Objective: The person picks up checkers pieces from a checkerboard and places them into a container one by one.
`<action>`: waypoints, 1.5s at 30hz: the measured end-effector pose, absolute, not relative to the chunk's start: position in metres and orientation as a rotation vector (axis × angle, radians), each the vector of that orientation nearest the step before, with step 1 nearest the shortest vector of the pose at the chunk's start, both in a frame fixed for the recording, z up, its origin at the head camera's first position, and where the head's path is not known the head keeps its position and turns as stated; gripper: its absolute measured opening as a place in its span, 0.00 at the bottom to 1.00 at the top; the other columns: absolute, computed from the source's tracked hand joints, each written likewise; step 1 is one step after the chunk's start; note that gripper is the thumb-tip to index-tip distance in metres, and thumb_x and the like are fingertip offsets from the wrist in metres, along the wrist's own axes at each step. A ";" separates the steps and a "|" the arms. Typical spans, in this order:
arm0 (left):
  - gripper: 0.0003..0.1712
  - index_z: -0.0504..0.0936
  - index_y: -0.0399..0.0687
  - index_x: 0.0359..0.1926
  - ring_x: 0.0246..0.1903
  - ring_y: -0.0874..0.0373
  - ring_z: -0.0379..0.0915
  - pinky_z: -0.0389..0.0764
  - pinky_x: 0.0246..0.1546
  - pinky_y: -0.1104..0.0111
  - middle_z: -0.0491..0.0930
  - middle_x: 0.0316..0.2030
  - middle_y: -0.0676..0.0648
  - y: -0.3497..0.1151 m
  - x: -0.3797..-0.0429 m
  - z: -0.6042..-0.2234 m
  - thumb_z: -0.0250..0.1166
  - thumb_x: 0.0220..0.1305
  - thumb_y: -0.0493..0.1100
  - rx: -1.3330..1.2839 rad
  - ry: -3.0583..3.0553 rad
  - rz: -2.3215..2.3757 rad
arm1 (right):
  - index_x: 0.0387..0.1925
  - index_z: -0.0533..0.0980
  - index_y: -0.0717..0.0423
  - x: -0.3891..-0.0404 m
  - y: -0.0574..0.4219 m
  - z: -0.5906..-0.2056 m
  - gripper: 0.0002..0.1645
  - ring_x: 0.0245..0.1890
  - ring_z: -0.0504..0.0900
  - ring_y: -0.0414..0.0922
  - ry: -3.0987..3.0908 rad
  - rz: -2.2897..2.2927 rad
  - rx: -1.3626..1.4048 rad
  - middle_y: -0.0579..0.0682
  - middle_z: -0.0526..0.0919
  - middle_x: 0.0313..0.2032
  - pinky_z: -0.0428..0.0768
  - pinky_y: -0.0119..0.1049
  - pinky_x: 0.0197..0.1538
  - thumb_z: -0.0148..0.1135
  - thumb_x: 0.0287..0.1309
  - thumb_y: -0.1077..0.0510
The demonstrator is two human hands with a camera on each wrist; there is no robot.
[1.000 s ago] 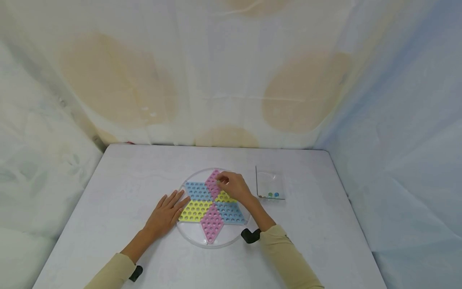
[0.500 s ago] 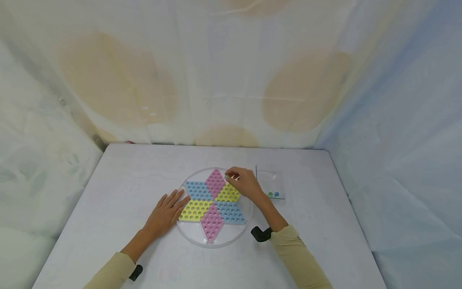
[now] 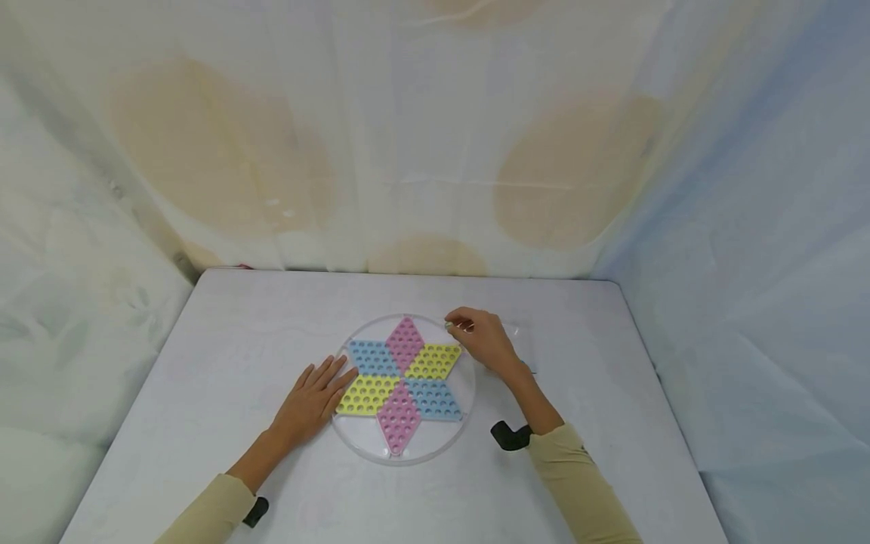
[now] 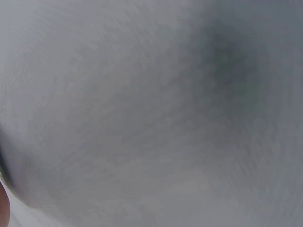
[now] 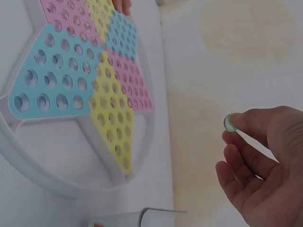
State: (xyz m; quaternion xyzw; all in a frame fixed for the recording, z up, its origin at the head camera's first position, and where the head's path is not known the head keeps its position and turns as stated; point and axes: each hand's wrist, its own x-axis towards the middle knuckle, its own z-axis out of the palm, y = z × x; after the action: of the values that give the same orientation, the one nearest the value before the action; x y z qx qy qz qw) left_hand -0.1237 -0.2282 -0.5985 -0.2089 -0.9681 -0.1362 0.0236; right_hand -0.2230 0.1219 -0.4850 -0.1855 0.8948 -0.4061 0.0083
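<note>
A round clear Chinese checkers board (image 3: 399, 418) with a pink, yellow and blue star of holes lies on the table. My left hand (image 3: 309, 404) rests with straight, spread fingers at the board's left edge. Between thumb and index finger, my right hand (image 3: 485, 338) pinches a clear glass marble (image 5: 229, 123) with a green tint, just beyond the board's upper right rim. The right wrist view shows the other fingers loosely curled beneath it. Mostly grey blur fills the left wrist view, with a bit of finger (image 4: 4, 205) at the lower left.
Right of the board stands a clear box (image 3: 523, 344), largely covered by the right hand and forearm; its edge (image 5: 163, 210) appears low in the right wrist view. A white cloth covers the table (image 3: 272, 310). Curtains (image 3: 435, 151) hang behind and at both sides.
My right hand has moved right with the marble, from over the pink point to past the board's rim, now covering much of the box. The left hand stays still.
</note>
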 end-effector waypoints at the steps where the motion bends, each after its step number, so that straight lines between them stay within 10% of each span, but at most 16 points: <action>1: 0.29 0.64 0.53 0.75 0.76 0.45 0.43 0.43 0.73 0.47 0.54 0.76 0.44 -0.228 -0.124 -0.599 0.52 0.77 0.50 -0.646 -2.998 -0.420 | 0.49 0.83 0.59 -0.223 0.124 -0.485 0.12 0.43 0.82 0.48 2.798 -1.276 -0.573 0.51 0.86 0.42 0.81 0.44 0.49 0.65 0.65 0.60; 45: 0.30 0.65 0.55 0.75 0.75 0.46 0.44 0.45 0.72 0.47 0.55 0.76 0.45 -0.229 -0.125 -0.602 0.52 0.76 0.52 -0.643 -2.980 -0.400 | 0.47 0.83 0.63 -0.223 0.188 -0.515 0.11 0.46 0.81 0.53 2.815 -1.139 -0.338 0.57 0.85 0.44 0.80 0.50 0.50 0.64 0.65 0.63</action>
State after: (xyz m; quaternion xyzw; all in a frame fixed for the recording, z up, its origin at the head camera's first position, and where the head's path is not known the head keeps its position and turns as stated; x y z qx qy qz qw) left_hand -0.1247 -0.2288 -0.6024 -0.2091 -0.9686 -0.1299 0.0337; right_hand -0.2226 0.1879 -0.5150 -0.1106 0.9205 -0.3723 0.0430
